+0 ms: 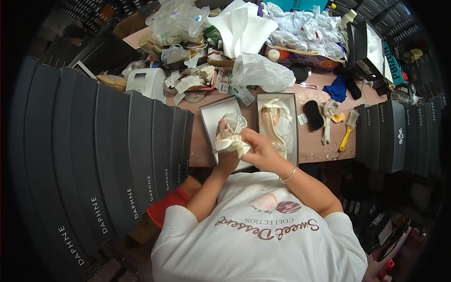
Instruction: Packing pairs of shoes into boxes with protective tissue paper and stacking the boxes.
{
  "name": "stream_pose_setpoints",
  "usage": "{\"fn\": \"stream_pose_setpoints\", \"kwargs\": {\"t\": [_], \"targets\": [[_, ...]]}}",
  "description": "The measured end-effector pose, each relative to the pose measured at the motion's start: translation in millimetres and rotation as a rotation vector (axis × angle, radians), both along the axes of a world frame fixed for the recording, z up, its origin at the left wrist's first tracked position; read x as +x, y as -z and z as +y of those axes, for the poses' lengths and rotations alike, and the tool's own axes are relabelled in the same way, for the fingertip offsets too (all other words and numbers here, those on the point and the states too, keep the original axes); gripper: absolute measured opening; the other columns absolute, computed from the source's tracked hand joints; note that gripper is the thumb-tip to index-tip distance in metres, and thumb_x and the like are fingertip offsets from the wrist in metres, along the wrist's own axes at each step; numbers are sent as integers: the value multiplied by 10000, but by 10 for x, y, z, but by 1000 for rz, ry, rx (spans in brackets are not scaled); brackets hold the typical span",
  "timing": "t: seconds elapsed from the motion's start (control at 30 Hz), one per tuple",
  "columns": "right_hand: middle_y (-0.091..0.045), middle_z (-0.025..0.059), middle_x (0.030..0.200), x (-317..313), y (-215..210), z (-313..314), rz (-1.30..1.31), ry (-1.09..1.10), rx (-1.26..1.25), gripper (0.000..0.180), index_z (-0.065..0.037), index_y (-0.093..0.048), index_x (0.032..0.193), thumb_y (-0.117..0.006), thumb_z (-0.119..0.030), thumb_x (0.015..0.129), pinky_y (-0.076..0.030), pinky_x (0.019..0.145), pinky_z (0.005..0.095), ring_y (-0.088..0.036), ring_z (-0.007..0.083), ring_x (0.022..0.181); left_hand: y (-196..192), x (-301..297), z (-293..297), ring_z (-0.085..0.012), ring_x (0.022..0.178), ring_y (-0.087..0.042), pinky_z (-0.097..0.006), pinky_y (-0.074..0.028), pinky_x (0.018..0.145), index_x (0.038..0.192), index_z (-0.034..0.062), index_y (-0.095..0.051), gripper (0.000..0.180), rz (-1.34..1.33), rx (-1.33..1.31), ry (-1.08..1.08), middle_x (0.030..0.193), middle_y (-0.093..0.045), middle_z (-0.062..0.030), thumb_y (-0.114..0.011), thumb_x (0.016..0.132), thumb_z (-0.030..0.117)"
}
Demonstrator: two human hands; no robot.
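In front of my chest I hold a cream shoe with strings of white pearl beads (236,123) and a satin bow (232,142). My left hand (227,159) grips the shoe from below and the left, its fingers partly hidden behind it. My right hand (261,149) is closed, with thumb and finger pinching the bow at its right side. Beneath my hands is a shallow grey box part with a white inside (211,113). Just right of it, a second cream shoe (268,123) lies in an open grey shoebox (295,113) beside white wrapping.
Stacks of dark shoeboxes flank me, at left (110,155) and right (391,134). On the pink table lie a yellow-handled brush (348,131), a black oval pad (313,115) and a blue cloth (335,89). Behind are a white plastic bag (263,73), a tag tray and a white machine (145,82).
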State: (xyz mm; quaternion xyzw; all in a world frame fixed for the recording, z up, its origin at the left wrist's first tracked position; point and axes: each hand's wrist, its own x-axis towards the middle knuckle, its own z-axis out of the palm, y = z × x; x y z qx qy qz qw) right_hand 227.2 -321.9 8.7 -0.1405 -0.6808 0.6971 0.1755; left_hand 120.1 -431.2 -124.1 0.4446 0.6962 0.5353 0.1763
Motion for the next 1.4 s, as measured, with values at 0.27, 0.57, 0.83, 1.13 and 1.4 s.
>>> {"fn": "stream_pose_setpoints", "kwargs": {"t": [0.27,0.57,0.83,1.13,1.4], "targets": [[-608,151,1026,199,847,-169,-184,-128,563,325,-15,-608,1078,-677,-110,775,-492,825,397,-601,331,912,497,113,-958,-315,1047,-606,-386,-445,940,1159,-8,-613,367,-148,-585,211,1073,-637,-198,-609,859,204],[-620,181,939,486,1417,749,-653,483,630,247,-28,-611,1025,-643,-174,829,-498,692,418,-621,345,786,-499,-74,-247,-155,822,-626,-277,-494,753,1074,-18,-647,240,-423,-585,378,890,-678,-93,-582,930,163],[-671,192,820,648,1343,860,-623,424,304,305,-34,-653,1040,-645,-260,836,-503,707,389,-650,344,772,-772,-22,664,-238,1003,-603,-317,-467,869,1146,10,-622,286,-59,-88,294,1115,-629,-141,-608,910,172],[-601,123,895,1036,8,351,-358,186,288,177,-20,-635,1031,-645,-100,874,-457,759,323,-576,257,856,-1096,-240,712,-223,1281,-426,-364,-425,1011,1380,107,-469,653,-439,-321,889,1426,-355,-102,-685,767,56],[-537,172,1192,996,-301,429,-190,-107,78,353,4,-564,1192,-546,-260,957,-467,840,343,-533,271,1069,-820,387,410,-162,938,-557,-279,-501,799,1024,-7,-672,387,-418,131,109,1113,-476,-73,-548,724,-218]]}}
